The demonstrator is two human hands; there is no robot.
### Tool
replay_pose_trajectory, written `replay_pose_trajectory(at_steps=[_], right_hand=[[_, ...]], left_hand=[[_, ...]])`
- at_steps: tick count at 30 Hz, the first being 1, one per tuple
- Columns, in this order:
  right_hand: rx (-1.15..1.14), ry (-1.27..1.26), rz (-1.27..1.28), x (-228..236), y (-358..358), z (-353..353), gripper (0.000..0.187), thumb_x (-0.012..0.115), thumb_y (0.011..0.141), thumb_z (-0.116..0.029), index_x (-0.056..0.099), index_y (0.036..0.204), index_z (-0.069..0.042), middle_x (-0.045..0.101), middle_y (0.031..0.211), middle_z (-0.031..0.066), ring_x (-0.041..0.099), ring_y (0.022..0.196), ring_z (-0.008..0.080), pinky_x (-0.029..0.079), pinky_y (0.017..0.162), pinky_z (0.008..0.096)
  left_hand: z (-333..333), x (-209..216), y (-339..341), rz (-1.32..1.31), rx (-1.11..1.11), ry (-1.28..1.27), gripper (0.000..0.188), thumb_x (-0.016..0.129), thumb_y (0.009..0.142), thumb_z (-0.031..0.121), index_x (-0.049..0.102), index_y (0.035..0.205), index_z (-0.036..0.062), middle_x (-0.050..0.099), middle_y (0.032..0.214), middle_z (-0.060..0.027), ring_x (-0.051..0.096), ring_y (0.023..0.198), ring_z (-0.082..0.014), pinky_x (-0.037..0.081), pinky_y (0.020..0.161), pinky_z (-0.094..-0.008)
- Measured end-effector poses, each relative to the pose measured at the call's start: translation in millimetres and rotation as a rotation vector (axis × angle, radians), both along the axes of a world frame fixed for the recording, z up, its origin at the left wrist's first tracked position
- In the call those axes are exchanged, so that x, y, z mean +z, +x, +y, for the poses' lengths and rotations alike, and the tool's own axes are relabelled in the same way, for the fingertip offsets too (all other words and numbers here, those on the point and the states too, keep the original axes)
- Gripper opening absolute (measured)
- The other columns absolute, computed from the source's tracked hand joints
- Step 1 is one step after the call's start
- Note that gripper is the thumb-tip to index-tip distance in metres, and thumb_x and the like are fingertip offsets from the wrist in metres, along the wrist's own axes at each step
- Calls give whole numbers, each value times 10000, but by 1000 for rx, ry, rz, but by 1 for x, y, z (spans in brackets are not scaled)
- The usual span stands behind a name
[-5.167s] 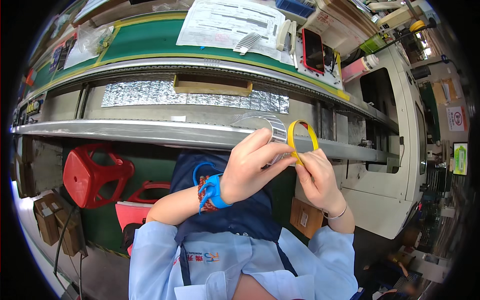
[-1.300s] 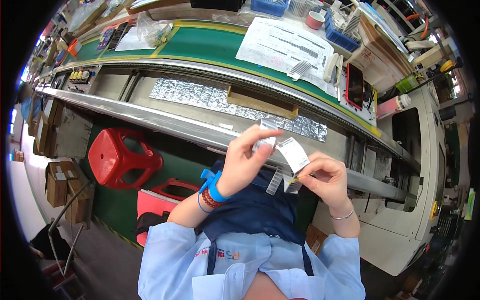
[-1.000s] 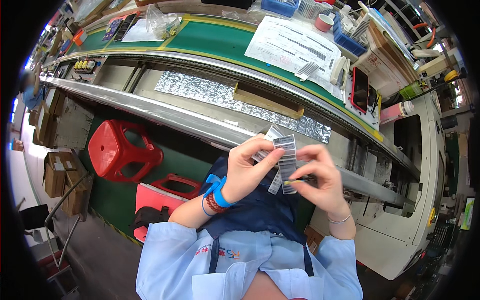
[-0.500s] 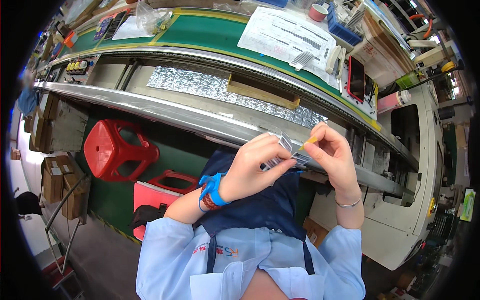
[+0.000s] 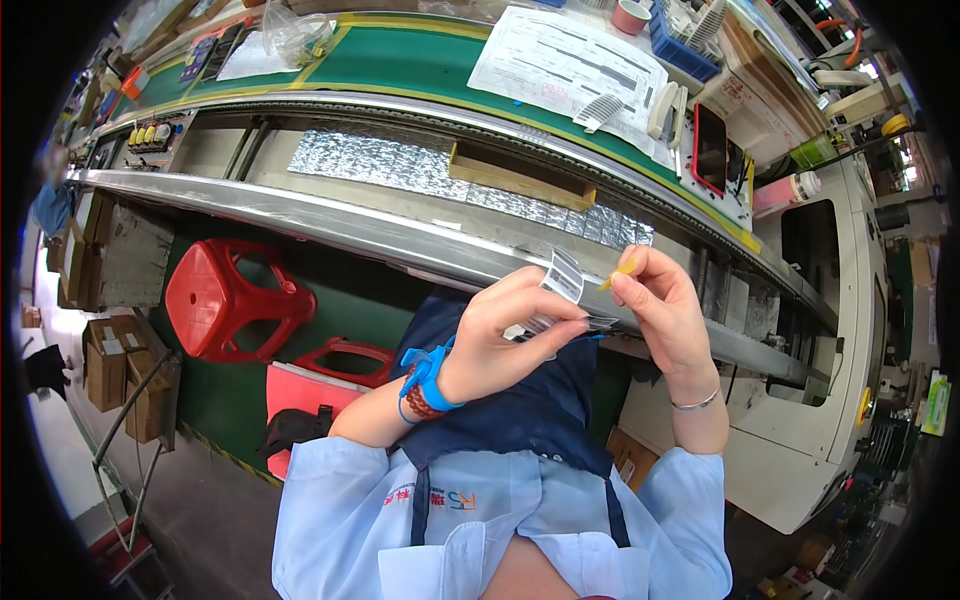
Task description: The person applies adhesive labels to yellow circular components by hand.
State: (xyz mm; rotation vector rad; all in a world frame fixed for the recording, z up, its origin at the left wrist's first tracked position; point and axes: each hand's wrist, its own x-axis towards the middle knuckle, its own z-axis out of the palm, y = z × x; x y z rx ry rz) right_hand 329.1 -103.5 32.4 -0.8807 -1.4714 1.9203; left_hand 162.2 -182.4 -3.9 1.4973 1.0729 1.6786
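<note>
My left hand [image 5: 515, 318] is closed around a curled strip of white printed labels [image 5: 563, 276], whose upper end rises above the fingers. Part of the strip is hidden inside the hand. To the right of it, my right hand [image 5: 660, 300] pinches a small yellow piece of tape [image 5: 621, 273] between thumb and index finger. A narrow gap parts the tape from the labels. A blue band [image 5: 428, 374] circles my left wrist. Both hands are held above the near metal rail [image 5: 400, 247] of the bench.
Behind the rails lie an open yellowish tray [image 5: 520, 183] and a silver foil sheet [image 5: 375, 160]. Printed papers [image 5: 540, 65], a red-edged phone [image 5: 710, 150] and a blue bin [image 5: 680, 48] are on the green bench top. A red stool [image 5: 225, 300] stands at left.
The right hand has drawn the yellow tape slightly away from the labels and tilted it. The label strip now stands more upright in the left hand.
</note>
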Motion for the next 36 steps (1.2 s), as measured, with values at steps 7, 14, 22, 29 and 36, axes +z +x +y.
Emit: replay_pose_trajectory(at_steps=[7, 14, 22, 29, 36], right_hand=[[-26, -14, 54, 0, -7, -10, 123, 602, 801, -65, 481, 778, -65, 460, 756, -43, 419, 701, 19, 336, 641, 161], [-15, -14, 73, 1, -8, -16, 157, 599, 798, -59, 453, 743, -61, 408, 754, -19, 392, 672, 37, 330, 600, 179], [-29, 134, 35, 1, -7, -17, 148, 590, 797, -27, 453, 745, -47, 413, 767, -8, 374, 641, 35, 325, 580, 174], [-10, 108, 44, 2, -6, -18, 140, 591, 798, -25, 462, 747, -42, 417, 762, -7, 372, 623, 29, 322, 574, 171], [-2, 135, 35, 1, -7, -19, 124, 591, 798, -20, 477, 754, -39, 418, 760, -6, 375, 622, 31, 327, 576, 174]], left_hand=[[1, -4, 2, -73, -52, -13, 141, 693, 666, -18, 600, 761, 30, 579, 747, -68, 543, 661, -142, 409, 569, -230], [2, -4, 7, -154, -28, -128, 123, 690, 681, 13, 587, 746, 30, 554, 719, -52, 538, 660, -131, 399, 570, -228], [3, -3, 4, -119, -36, -123, 127, 687, 679, 10, 578, 740, 34, 553, 716, -50, 535, 650, -129, 400, 565, -229], [4, -5, 5, -121, -58, -144, 135, 683, 683, 10, 574, 761, 29, 553, 728, -50, 538, 658, -126, 406, 577, -223], [2, -2, 9, -204, -56, -221, 189, 671, 696, 2, 595, 869, 23, 566, 779, -51, 552, 714, -112, 425, 617, -217]])
